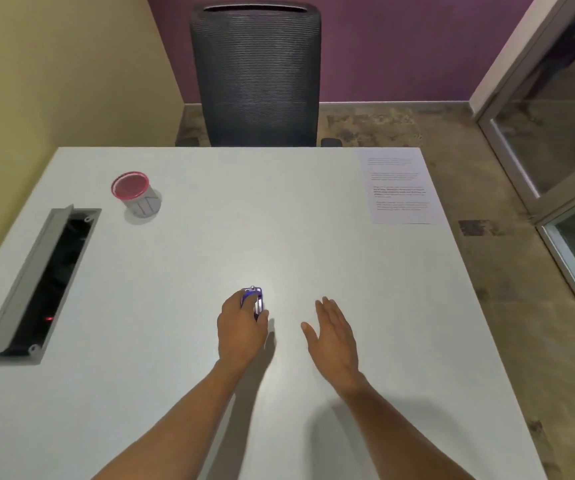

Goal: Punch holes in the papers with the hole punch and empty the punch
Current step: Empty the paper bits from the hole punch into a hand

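A small blue and silver hole punch (254, 299) sits near the middle of the white table (182, 237). My left hand (241, 327) is wrapped over its near end, fingers curled around it. My right hand (334, 330) hovers a little to the right, fingers spread and holding nothing. A printed sheet of paper (398, 188) lies flat at the table's far right corner, well away from both hands.
A small grey bin with a red rim (135, 194) stands at the far left. An open cable tray (42, 289) is sunk into the table's left side. A dark mesh chair (256, 74) stands behind the far edge; a glass door (563, 133) is on the right.
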